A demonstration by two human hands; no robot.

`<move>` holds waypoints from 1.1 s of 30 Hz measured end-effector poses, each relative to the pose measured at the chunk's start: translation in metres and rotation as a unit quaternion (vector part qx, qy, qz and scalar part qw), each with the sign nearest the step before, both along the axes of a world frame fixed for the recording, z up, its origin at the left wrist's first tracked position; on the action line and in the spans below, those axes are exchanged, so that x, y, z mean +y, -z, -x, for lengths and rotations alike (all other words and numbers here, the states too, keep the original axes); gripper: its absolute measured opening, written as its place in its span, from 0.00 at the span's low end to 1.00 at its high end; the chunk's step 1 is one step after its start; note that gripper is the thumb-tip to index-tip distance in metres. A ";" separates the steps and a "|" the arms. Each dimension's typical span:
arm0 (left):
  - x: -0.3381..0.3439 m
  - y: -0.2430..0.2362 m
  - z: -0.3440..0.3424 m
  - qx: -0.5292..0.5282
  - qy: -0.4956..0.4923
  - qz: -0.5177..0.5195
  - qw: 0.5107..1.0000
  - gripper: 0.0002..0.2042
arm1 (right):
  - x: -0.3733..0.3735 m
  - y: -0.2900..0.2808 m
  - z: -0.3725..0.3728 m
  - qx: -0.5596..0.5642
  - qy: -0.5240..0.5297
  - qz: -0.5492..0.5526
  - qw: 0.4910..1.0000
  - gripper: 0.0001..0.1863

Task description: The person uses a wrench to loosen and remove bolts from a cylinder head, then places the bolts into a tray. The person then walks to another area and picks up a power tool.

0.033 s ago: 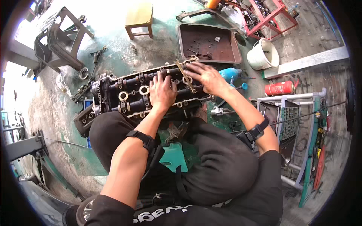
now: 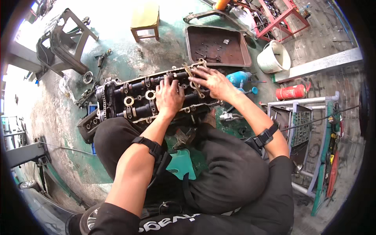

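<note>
A long engine cylinder head with dark camshafts and round bores lies in front of me, its left end beside my left knee. My left hand rests on its middle, fingers stretched forward and a little apart. Across its right part lies a brass-coloured wrench, slightly blurred. The outstretched fingers of my right hand reach over this wrench and seem to touch it, with the thumb apart. Just which fastener the wrench sits on is hidden.
Beyond the head lies a brown tray with small parts. A blue bottle, white bucket and red fire extinguisher are at the right. A yellow-topped stool stands far off, a dark stand at left.
The wrench has shifted slightly, and the right hand's fingers have moved a little toward me over it. My left hand stays in place.
</note>
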State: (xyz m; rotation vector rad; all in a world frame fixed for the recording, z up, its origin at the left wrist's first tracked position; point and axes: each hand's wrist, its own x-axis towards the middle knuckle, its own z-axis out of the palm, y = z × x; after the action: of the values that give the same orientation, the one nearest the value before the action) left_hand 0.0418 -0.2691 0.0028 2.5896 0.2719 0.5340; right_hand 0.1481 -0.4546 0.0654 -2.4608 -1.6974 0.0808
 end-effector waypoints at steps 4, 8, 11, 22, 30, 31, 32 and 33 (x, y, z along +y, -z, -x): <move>0.000 -0.008 0.002 0.062 -0.008 -0.017 0.998 0.11 | 0.019 0.007 0.001 -0.032 -0.055 -0.004 0.998 0.23; -0.001 -0.012 0.007 0.111 -0.005 -0.001 0.994 0.14 | 0.004 -0.003 0.000 -0.071 -0.039 0.039 0.996 0.32; 0.000 -0.012 0.008 0.087 0.009 -0.009 0.996 0.15 | -0.025 -0.023 0.011 -0.100 0.025 0.079 0.992 0.33; 0.000 0.002 0.004 0.056 -0.009 -0.006 0.998 0.12 | -0.089 -0.054 0.074 0.331 0.200 -0.127 0.913 0.27; 0.002 -0.007 0.004 0.067 0.019 0.035 0.997 0.17 | -0.062 -0.029 0.067 0.086 0.041 -0.006 0.995 0.17; 0.004 -0.010 0.003 0.081 0.035 0.044 0.995 0.15 | -0.054 -0.026 0.068 0.096 0.023 0.024 0.995 0.17; 0.008 -0.015 0.000 0.114 0.047 0.052 0.991 0.14 | -0.046 -0.024 0.067 0.105 0.011 0.058 0.993 0.16; 0.011 -0.024 -0.004 0.154 0.061 0.034 0.986 0.14 | -0.037 -0.024 0.066 0.119 -0.013 0.061 0.991 0.22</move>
State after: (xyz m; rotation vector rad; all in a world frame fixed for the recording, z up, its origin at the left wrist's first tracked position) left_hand 0.0453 -0.2577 0.0265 2.5949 0.2258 0.0766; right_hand 0.0825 -0.4911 0.0892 -2.3978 -1.6665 0.4741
